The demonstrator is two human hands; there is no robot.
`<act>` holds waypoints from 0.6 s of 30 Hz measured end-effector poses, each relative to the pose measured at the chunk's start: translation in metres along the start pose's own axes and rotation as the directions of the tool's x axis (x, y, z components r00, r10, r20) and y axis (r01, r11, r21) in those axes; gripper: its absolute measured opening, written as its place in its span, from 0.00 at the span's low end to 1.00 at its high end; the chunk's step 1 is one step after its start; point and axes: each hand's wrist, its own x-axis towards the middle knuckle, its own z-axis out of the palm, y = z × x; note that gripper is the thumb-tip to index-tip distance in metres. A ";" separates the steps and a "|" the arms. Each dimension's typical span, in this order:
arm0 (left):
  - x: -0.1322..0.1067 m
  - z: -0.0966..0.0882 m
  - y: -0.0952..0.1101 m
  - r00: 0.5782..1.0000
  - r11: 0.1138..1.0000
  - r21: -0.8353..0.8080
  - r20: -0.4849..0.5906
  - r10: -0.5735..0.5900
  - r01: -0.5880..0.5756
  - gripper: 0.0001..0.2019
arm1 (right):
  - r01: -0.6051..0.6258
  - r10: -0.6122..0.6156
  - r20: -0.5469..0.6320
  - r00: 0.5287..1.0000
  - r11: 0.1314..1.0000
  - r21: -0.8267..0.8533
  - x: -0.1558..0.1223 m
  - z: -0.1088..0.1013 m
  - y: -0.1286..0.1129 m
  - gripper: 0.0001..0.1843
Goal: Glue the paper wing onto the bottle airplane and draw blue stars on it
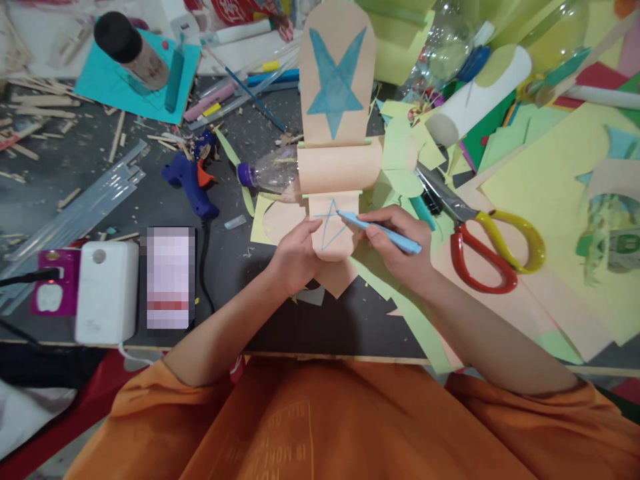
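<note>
My right hand (403, 243) grips a light blue marker pen (387, 233), its tip on the lower paper wing (340, 245). A blue star outline, not filled in, is drawn on that wing. With the thumb on top, my left hand (295, 257) pinches the wing's left edge; its other fingers are mostly hidden. The wing joins a clear plastic bottle (275, 168) wrapped in peach paper (340, 169), with a purple cap and a pale green paper propeller (233, 157). The upper paper wing (313, 127), pointing away from me, bears a filled blue star.
Scissors (485, 267) with red and yellow handles lie right, among paper scraps (540, 180). Left are a blue glue gun (193, 187), its cord, a phone (170, 277), a white power bank (107, 290), clear glue sticks (95, 203) and wood sticks. A black-capped bottle (133, 53) stands back left.
</note>
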 end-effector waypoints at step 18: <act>-0.001 0.008 0.002 1.000 0.999 -0.034 -0.016 -0.013 0.013 0.23 | -0.019 0.019 0.010 1.000 1.000 0.002 -0.001 -0.004 -0.004 0.09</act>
